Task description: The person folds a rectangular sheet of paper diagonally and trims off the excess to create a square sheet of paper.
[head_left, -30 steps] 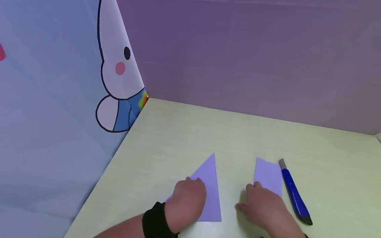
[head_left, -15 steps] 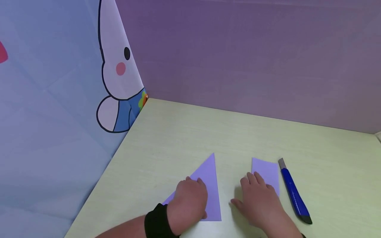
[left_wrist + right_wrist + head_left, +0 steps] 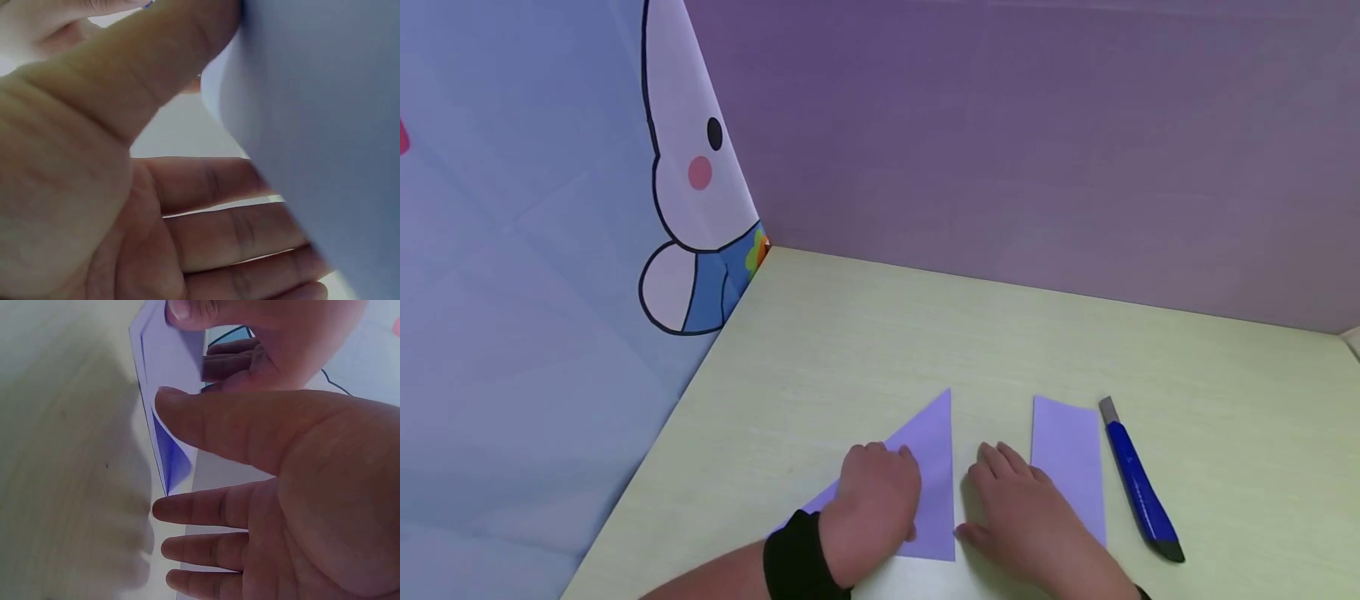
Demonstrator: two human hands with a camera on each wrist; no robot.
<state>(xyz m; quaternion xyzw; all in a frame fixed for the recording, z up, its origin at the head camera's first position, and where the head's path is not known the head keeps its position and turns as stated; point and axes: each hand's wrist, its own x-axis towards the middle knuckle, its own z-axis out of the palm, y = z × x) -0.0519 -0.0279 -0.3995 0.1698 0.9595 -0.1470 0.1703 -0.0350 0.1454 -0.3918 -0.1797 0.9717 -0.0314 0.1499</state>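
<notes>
A folded sheet of purple paper (image 3: 936, 492), with a slanting upper left edge, lies on the table in the head view. My left hand (image 3: 876, 512) is over it and holds it, thumb (image 3: 181, 47) on one side and fingers beyond its edge in the left wrist view. Between the two papers, my right hand (image 3: 1026, 521) has its fingers extended, the thumb tip at the folded sheet's right edge. In the right wrist view this thumb (image 3: 212, 422) is against the paper, whose folded layers gape a little. A purple rectangular paper strip (image 3: 1067, 450) lies partly under my right hand.
A blue utility knife (image 3: 1141, 492) with a grey tip lies right of the strip. Behind the pale table (image 3: 895, 333) rises a purple backdrop (image 3: 1037, 150). To the left hangs a light blue cloth (image 3: 535, 333) with a cartoon figure.
My right hand has moved left, off most of the strip, to the folded sheet's edge. The strip has shifted slightly left. My left hand stays on the folded paper, whose tip has swung slightly right.
</notes>
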